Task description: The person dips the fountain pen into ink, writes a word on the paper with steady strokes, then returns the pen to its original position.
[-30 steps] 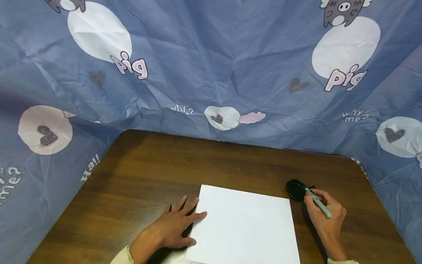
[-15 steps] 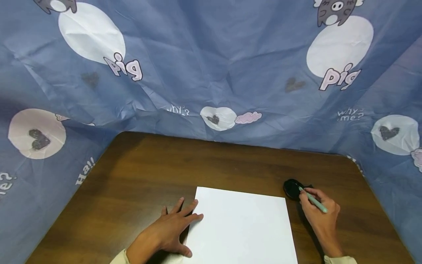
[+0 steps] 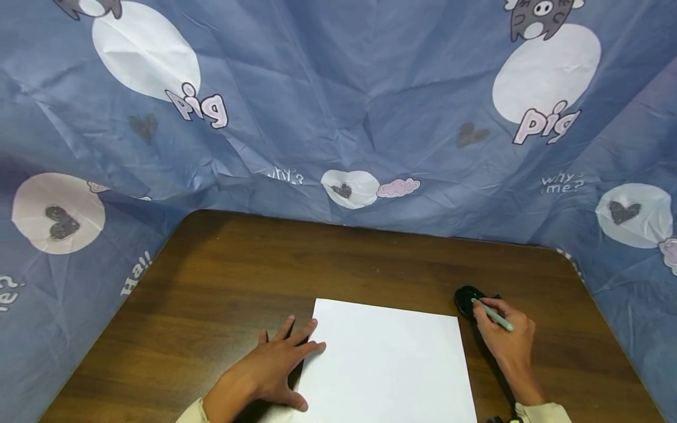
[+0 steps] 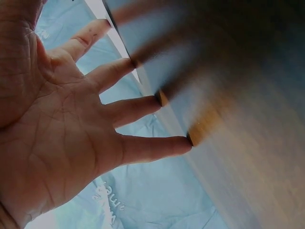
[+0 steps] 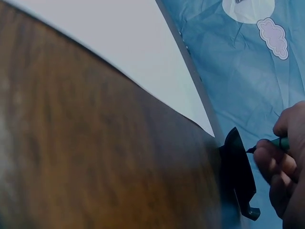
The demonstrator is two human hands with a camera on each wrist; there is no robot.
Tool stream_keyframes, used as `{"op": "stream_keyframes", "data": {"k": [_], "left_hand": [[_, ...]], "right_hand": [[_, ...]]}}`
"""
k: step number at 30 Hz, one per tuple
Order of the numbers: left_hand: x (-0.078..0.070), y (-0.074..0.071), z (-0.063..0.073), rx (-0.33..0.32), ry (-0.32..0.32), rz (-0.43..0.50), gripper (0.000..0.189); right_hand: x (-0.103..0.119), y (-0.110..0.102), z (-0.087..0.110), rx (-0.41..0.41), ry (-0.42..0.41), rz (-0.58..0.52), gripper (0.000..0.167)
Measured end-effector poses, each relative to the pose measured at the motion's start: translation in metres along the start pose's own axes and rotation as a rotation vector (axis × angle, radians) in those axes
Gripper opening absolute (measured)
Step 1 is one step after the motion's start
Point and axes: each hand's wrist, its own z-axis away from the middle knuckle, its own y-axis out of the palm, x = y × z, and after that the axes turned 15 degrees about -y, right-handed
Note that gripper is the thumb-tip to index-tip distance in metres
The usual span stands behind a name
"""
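A white sheet of paper (image 3: 386, 364) lies on the brown table. My left hand (image 3: 270, 370) rests at its left edge with spread fingers, the index fingertip over the paper; the left wrist view shows the bare palm (image 4: 71, 133). To the right of the sheet, my right hand (image 3: 509, 338) pinches a light green pen (image 3: 498, 318) between thumb and fingers. The pen's dark pointed tip is at a small round black dish (image 3: 464, 299) with a short tab, just beyond the sheet's far right corner. In the right wrist view the tip meets the dish (image 5: 238, 164).
A wooden table (image 3: 254, 258) with rounded far corners surrounds the paper. Blue printed cloth (image 3: 296, 117) hangs behind it and along both sides. Something cream-coloured (image 3: 277, 413) shows under my left thumb at the near edge.
My right hand has shifted left with the pen, whose tip moves further over the black dish. The view has shifted slightly; my left hand stays at the paper's edge.
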Motion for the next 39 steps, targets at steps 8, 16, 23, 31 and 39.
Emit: {"op": "stream_keyframes", "data": {"k": [8, 16, 23, 31, 39], "left_hand": [[0.0, 0.0004, 0.0015, -0.008, -0.004, -0.008, 0.097], [0.0003, 0.0007, 0.0008, -0.002, -0.005, -0.002, 0.097], [-0.0015, -0.0006, 0.0005, 0.008, 0.002, -0.004, 0.098], [-0.0027, 0.0001, -0.0006, -0.003, 0.007, -0.023, 0.098], [-0.0013, 0.0031, -0.0013, -0.026, 0.012, -0.043, 0.098]], "right_hand": [[0.0008, 0.0004, -0.0023, 0.129, 0.048, 0.025, 0.024], [-0.0016, 0.0017, -0.003, 0.132, 0.036, 0.019, 0.023], [-0.003, -0.0004, -0.0034, 0.148, 0.015, 0.023, 0.019], [-0.0038, -0.0004, -0.0026, 0.114, 0.001, -0.014, 0.019], [-0.0025, 0.0026, -0.0039, -0.016, 0.011, 0.0, 0.019]]}}
